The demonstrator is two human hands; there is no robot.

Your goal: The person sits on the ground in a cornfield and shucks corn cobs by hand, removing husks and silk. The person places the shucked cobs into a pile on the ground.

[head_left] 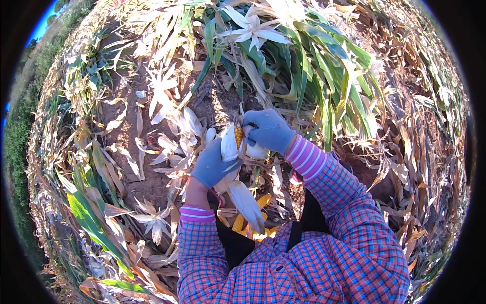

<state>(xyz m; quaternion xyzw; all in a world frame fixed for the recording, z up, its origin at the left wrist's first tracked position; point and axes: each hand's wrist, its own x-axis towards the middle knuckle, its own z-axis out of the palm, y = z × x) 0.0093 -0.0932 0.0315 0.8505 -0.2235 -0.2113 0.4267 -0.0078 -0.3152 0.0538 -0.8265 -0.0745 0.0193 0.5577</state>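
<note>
Partly husked corn ear [238, 136] sits between both gloved hands, yellow kernels showing through pale husk [229, 147]. Left hand [216, 163], below and left of ear, closed around its lower end. Right hand [268, 130], just right of ear, fingers curled tight on husk at its side. Bare yellow cobs [238, 223] lie below hands, near the person's body.

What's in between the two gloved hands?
A corn ear, partly wrapped in pale husk, is between the left hand and the right hand; the head view shows it.
</note>
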